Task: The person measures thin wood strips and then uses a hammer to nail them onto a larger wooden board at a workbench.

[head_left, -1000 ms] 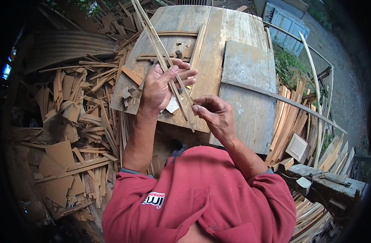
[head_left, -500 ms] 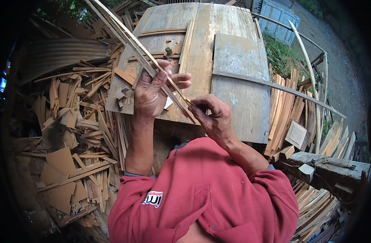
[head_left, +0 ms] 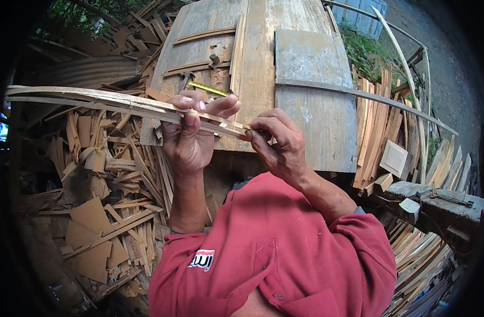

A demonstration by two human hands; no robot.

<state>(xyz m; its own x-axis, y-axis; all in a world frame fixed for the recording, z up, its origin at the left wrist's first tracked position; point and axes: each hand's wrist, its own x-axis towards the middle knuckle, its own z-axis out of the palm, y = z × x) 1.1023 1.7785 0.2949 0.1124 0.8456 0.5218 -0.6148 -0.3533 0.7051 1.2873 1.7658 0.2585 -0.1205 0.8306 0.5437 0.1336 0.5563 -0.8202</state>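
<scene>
Two or more long, thin wooden strips (head_left: 131, 104) lie together across my hands, running from the far left to their ends in front of my chest. My left hand (head_left: 188, 145) grips them between thumb and fingers, its other fingertips showing beyond the wood. At the right ends, my right hand (head_left: 281, 141) pinches the strips between thumb and forefinger. Beyond them on the wooden worktable (head_left: 316, 142) are a yellow tape measure blade (head_left: 209, 89), a hammer-like tool (head_left: 186, 81) partly hidden by the strips and hand, and several laid-out wooden strips (head_left: 237, 53).
A flat panel (head_left: 310, 55) rests on the table's right half, with a long batten (head_left: 369, 96) jutting past the edge. Scrap wood (head_left: 120, 174) heaps up at left. Planks (head_left: 376, 127) stand at right, near a rough beam (head_left: 437, 206).
The held strips have swung from a steep slant to nearly level, their far ends dropping to the left. The tape measure blade has come into sight behind them.
</scene>
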